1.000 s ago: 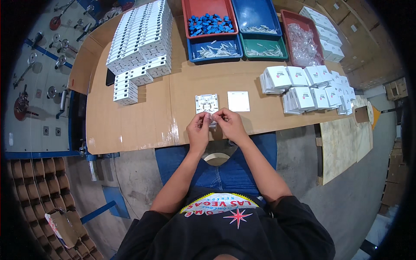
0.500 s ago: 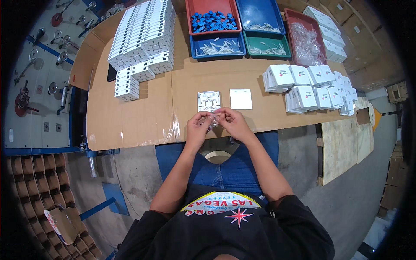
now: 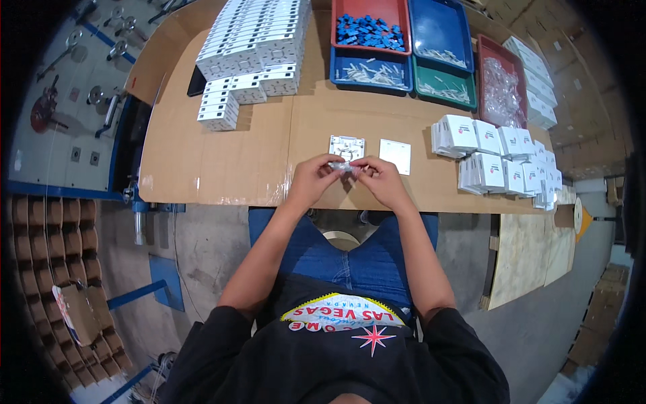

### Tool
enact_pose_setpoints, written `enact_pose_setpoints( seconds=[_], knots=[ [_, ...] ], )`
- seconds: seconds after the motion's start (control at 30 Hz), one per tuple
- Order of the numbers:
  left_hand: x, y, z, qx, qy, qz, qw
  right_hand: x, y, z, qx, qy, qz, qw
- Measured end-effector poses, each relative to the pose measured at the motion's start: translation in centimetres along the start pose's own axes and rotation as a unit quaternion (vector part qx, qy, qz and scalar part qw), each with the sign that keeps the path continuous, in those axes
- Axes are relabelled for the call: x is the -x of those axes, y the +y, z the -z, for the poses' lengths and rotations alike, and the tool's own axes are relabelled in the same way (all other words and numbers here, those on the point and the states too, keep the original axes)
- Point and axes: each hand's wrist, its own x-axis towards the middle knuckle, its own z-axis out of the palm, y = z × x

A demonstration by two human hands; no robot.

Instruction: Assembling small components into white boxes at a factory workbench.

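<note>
Brown cardboard tabletop (image 3: 222, 161) above grey floor (image 3: 464, 259)

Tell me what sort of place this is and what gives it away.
Likely an assembly workshop or small factory floor: open trays of small parts, stacks of matching white units, and a worktable topped with cardboard.

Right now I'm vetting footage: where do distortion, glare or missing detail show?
Head view: fisheye distortion bows the brown cardboard divider grid at lower left. Head view: whitish glare streaks the tan cardboard tabletop left of the left bare hand. Head view: the small translucent item between both hands is too indistinct to identify.
</note>
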Motion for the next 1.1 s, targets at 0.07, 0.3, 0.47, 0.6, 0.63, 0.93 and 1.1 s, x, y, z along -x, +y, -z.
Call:
enact_pose_setpoints(
  seconds=[0.07, 0.3, 0.47, 0.6, 0.63, 0.93, 1.1],
  knots=[
    [-1.3, 0.0, 0.6, -0.063, 0.046, -0.099, 0.992, -1.0, -0.9, 0.0, 0.119, 0.055, 0.081, 0.988],
    [-2.9, -1.2, 1.4, -0.232, 0.071, -0.198, 0.95, -3.5, 0.6, -0.8, 0.175, 0.143, 0.102, 0.969],
    [-1.8, -0.2, 0.2, -0.257, 0.136, -0.243, 0.925, -3.3, 1.4, -1.6, 0.124, 0.176, 0.076, 0.974],
    [-2.0, -1.0, 0.6, -0.264, 0.131, -0.233, 0.927, -3.5, 1.3, -2.3, 0.068, 0.188, 0.053, 0.978],
    [-2.2, -1.4, 0.8, -0.265, 0.134, -0.229, 0.927, -3.5, 1.2, -2.4, 0.068, 0.187, 0.054, 0.979],
    [-2.6, -1.1, 1.3, -0.316, 0.096, -0.267, 0.905, -2.6, 1.3, -2.7, 0.24, 0.18, 0.095, 0.949],
    [-2.7, -1.0, 1.0, -0.321, 0.101, -0.254, 0.907, -2.3, 0.9, -2.7, 0.241, 0.162, 0.085, 0.953]
  ],
)
